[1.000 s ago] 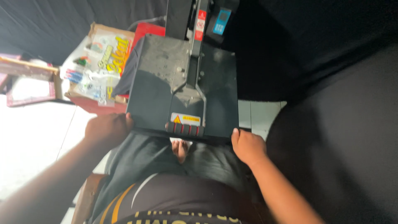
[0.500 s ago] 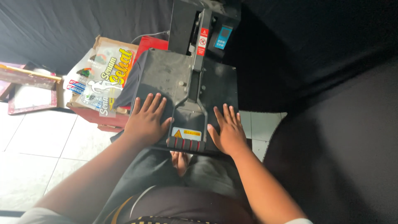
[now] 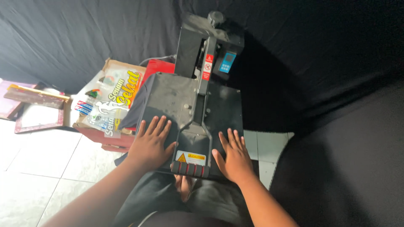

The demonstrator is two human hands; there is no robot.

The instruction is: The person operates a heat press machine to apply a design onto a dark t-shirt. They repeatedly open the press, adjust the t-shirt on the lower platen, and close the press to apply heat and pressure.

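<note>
A black heat press (image 3: 189,105) stands in front of me with its top plate lowered. My left hand (image 3: 150,143) lies flat on the plate's left side, fingers spread. My right hand (image 3: 233,156) lies flat on the right side, fingers apart. Between my hands runs the lever arm, ending in a black and red handle (image 3: 190,169) at the near edge, below a yellow warning sticker (image 3: 190,158). Dark fabric (image 3: 132,113) sticks out from under the plate on the left. Neither hand holds anything.
A cardboard box with printed sheets (image 3: 110,105) sits left of the press, beside a red item (image 3: 158,67). A wooden frame (image 3: 35,109) lies on the white tiled floor (image 3: 38,168) at far left. Black cloth (image 3: 336,84) drapes behind and to the right.
My hands moved from the plate's near edge up onto its top surface and now rest flat there. The view has tilted up, showing more of the press.
</note>
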